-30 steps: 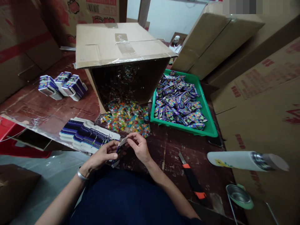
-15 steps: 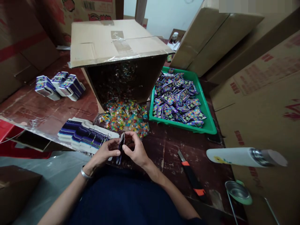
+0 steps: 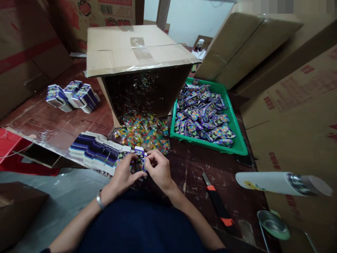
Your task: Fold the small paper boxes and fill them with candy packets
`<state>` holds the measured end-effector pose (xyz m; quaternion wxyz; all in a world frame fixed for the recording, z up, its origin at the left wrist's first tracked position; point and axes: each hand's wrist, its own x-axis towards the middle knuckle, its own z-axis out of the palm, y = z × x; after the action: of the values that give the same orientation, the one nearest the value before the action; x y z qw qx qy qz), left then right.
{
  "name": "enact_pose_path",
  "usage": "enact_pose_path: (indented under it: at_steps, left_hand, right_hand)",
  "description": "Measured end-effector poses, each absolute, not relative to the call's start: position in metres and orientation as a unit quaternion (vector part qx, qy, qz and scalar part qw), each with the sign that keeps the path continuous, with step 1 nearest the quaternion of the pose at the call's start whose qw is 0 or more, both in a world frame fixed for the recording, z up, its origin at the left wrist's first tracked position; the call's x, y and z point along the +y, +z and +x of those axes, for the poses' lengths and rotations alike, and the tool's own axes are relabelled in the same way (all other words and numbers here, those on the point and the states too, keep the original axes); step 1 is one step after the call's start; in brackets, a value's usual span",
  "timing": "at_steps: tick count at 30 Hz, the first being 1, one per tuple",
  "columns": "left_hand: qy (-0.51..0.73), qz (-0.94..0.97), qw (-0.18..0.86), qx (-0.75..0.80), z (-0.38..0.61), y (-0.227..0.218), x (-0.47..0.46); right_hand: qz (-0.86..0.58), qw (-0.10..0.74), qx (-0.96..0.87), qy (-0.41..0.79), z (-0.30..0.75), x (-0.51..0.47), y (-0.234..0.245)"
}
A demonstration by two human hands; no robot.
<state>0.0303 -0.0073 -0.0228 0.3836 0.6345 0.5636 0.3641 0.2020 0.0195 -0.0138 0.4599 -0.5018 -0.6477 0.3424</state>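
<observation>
My left hand [image 3: 123, 175] and my right hand [image 3: 159, 169] meet at the near edge of the dark table, both pinched on one small purple printed carton [image 3: 139, 159] held between them. Just left of my hands lies a fanned stack of flat purple-and-white carton blanks [image 3: 96, 151]. Straight ahead, a heap of small clear bags of coloured candy [image 3: 143, 131] spills out of a big cardboard box [image 3: 137, 66] lying on its side.
A green tray [image 3: 238, 142] of filled purple cartons sits to the right of the box. More folded cartons [image 3: 72, 96] lie far left. An orange-and-black utility knife [image 3: 218, 203], a white flask [image 3: 279, 182] and a metal lid [image 3: 272, 223] are at right. Cardboard boxes ring the table.
The flat blank that my hands held edge-on now stands opened into a small box shape between my fingers. My hands have shifted slightly; the view has drifted a little.
</observation>
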Motion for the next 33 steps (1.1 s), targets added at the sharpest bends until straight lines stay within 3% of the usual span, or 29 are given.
enact_pose_path:
  at_steps: [8, 16, 19, 21, 23, 33]
  left_hand:
    - [0.435, 0.425, 0.685, 0.400, 0.045, -0.028, 0.005]
    - [0.386, 0.358, 0.784, 0.329, 0.032, -0.024, -0.002]
    - [0.343, 0.407, 0.780, 0.328, 0.025, -0.023, -0.002]
    - [0.336, 0.413, 0.765, 0.363, 0.022, -0.023, 0.000]
    - [0.360, 0.395, 0.744, 0.400, 0.024, -0.025, 0.002]
    - [0.511, 0.399, 0.546, 0.530, 0.051, -0.047, -0.005]
  right_hand:
    - [-0.447, 0.402, -0.676, 0.426, 0.214, 0.017, -0.017]
    - [-0.420, 0.305, -0.673, 0.527, 0.227, 0.021, -0.014]
    - [-0.418, 0.291, -0.659, 0.554, 0.230, 0.023, -0.011]
    - [-0.453, 0.340, -0.628, 0.533, 0.229, 0.023, -0.012]
    - [-0.485, 0.392, -0.597, 0.504, 0.225, 0.021, -0.015]
    - [-0.528, 0.491, -0.529, 0.447, 0.202, 0.009, -0.042]
